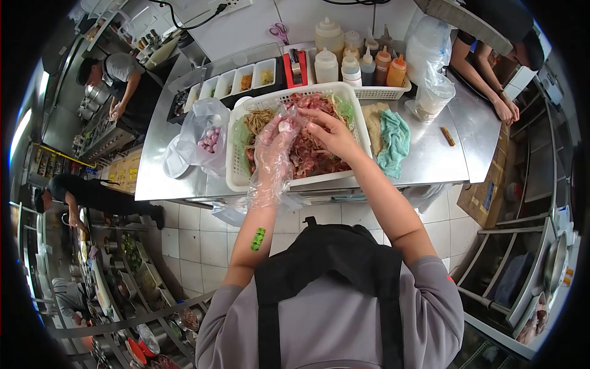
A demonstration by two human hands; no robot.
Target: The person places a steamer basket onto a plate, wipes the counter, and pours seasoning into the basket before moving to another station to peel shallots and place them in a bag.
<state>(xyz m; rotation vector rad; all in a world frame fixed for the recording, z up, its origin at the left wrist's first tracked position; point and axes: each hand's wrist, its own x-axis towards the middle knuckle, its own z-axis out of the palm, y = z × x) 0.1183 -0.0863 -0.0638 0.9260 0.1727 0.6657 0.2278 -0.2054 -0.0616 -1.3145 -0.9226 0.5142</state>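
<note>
My left hand (276, 136), in a clear plastic glove, is above a white plastic basket (236, 179). Its curled fingers hold a small pale pink bulb that looks like a peeled shallot (284, 126). My right hand (330, 131) is bare and meets the left fingertips, thumb and forefinger curved toward each other; what they pinch is too small to make out. Beneath both hands, the basket holds dark red shreds that look like onion skins (319, 157) and a bundle of tan roots or stems (260, 120). Left of the basket, an open plastic bag (216, 114) contains purple shallots (210, 140).
Behind the basket stand white ingredient trays (246, 79), a red holder (295, 69) and several sauce bottles (351, 67). A teal cloth (393, 144) and a bagged tub (432, 101) lie rightward. One person's forearms (485, 83) rest at right; other people (126, 80) work at left.
</note>
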